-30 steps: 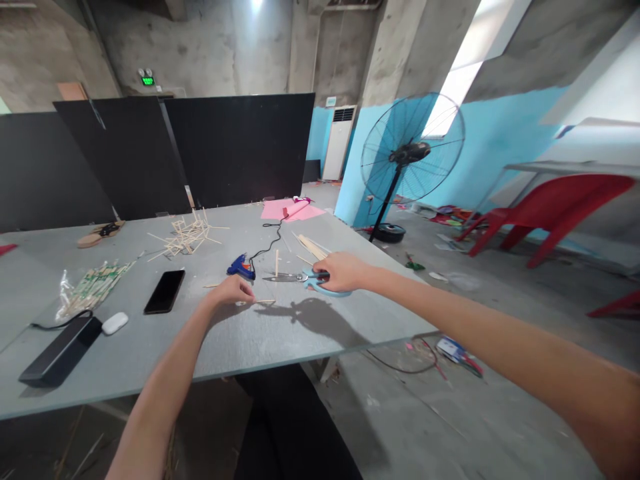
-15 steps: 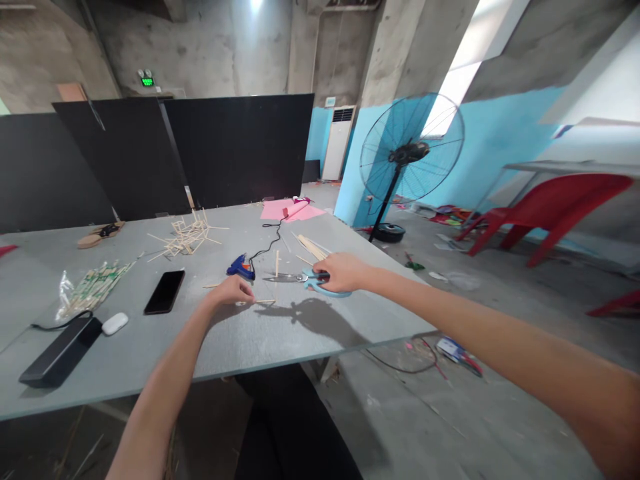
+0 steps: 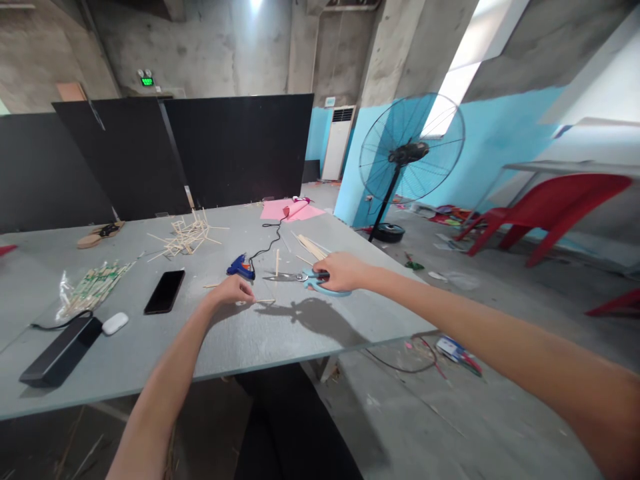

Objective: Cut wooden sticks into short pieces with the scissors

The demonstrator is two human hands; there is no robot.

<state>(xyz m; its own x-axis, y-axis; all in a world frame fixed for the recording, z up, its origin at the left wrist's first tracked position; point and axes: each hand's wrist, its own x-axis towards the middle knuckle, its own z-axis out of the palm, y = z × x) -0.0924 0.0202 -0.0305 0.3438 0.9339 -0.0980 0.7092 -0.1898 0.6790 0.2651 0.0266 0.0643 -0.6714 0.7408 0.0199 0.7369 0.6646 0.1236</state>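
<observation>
My left hand (image 3: pixel 233 291) pinches a thin wooden stick (image 3: pixel 265 301) low over the grey table, its free end pointing right. My right hand (image 3: pixel 343 271) grips light-blue-handled scissors (image 3: pixel 301 277), their blades pointing left and slightly apart. Past the blades, another short wooden stick (image 3: pixel 277 257) is partly crossed by them from this viewpoint. Just beyond my left hand lies a blue glue gun (image 3: pixel 241 267) with a black cord. A bundle of pale sticks (image 3: pixel 313 247) rests behind my right hand.
The grey table (image 3: pixel 240 353) also carries a stick structure (image 3: pixel 187 235), a phone (image 3: pixel 165 292), a packet of sticks (image 3: pixel 100 287), a black power strip (image 3: pixel 63 351), a white case (image 3: pixel 115 324) and pink paper (image 3: pixel 300 212). A standing fan (image 3: pixel 410 153) is beyond the right edge.
</observation>
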